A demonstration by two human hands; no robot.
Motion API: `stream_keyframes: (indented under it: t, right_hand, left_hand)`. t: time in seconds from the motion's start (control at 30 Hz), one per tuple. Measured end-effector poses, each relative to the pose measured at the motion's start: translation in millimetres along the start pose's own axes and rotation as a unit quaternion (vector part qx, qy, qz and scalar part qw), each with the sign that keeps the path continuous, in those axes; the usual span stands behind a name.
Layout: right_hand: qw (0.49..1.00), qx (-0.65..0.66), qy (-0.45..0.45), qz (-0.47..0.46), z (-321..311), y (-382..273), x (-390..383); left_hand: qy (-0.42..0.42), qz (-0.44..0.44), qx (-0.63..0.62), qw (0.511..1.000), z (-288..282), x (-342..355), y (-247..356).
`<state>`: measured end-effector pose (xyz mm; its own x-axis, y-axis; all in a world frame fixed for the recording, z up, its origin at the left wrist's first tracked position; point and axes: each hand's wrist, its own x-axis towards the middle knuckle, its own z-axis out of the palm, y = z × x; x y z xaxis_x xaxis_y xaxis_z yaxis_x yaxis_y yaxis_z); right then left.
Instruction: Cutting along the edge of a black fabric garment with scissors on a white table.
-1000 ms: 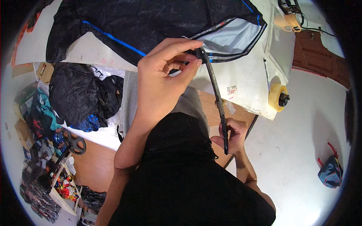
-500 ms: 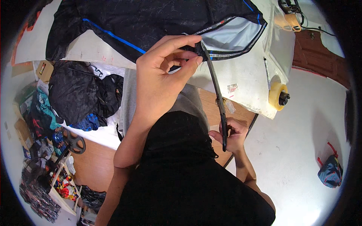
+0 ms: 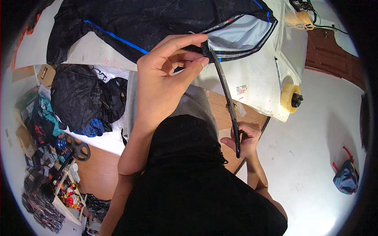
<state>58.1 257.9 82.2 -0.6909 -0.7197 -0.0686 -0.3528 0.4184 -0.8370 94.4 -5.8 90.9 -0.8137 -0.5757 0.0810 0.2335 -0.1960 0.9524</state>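
My left hand [image 3: 165,78] is raised over the table edge, its thumb and forefinger pinching a small black piece of fabric [image 3: 206,52]. At that fabric lies the blade tip of a long pair of scissors [image 3: 223,81], seen nearly edge-on. Lower down, my right hand [image 3: 248,138] is closed round the black handles. Whether the blades are apart cannot be made out. Behind my left fingers a black garment [image 3: 130,23] with blue piping is spread out, its pale inside [image 3: 240,37] showing at an opening.
The garment lies on a white table [image 3: 260,92]. At its right corner are a yellowish tape roll [image 3: 289,98] and a marker pen [image 3: 278,70]. Dark bundled cloth [image 3: 78,90] is piled on the left. A small blue bag [image 3: 346,179] rests on the floor at right.
My left hand has shifted slightly left with the fabric. The scissors' handle end has moved a little right; both grips are unchanged.
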Motion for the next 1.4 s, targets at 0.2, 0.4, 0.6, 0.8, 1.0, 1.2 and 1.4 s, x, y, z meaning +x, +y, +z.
stream_keyframes:
  t: [0.2,0.4,0.6,0.8,1.0,1.2,1.4]
  right_hand:
    - [1.000,-0.011,-0.002,0.020,1,-4,0]
    - [0.999,-0.019,0.019,0.038,3,-6,-3]
    - [0.995,0.070,0.028,0.059,-4,1,-1]
    - [0.998,-0.051,0.018,-0.040,-12,-1,3]
    - [0.958,-0.247,0.120,-0.083,-24,-13,15]
    - [0.928,-0.317,0.136,-0.138,-46,-7,19]
    - [0.931,-0.315,0.127,-0.134,-48,-12,22]
  left_hand:
    - [-0.006,0.007,0.027,1.000,0,-2,0]
    - [-0.009,-0.010,0.022,1.000,-1,-1,1]
    - [-0.010,-0.050,-0.058,0.997,-4,0,-1]
    - [0.015,-0.061,-0.076,0.995,-3,2,0]
    - [0.008,-0.049,-0.118,0.992,0,3,1]
    - [0.010,-0.038,-0.124,0.992,3,2,1]
    - [0.008,-0.006,-0.069,0.998,5,-1,3]
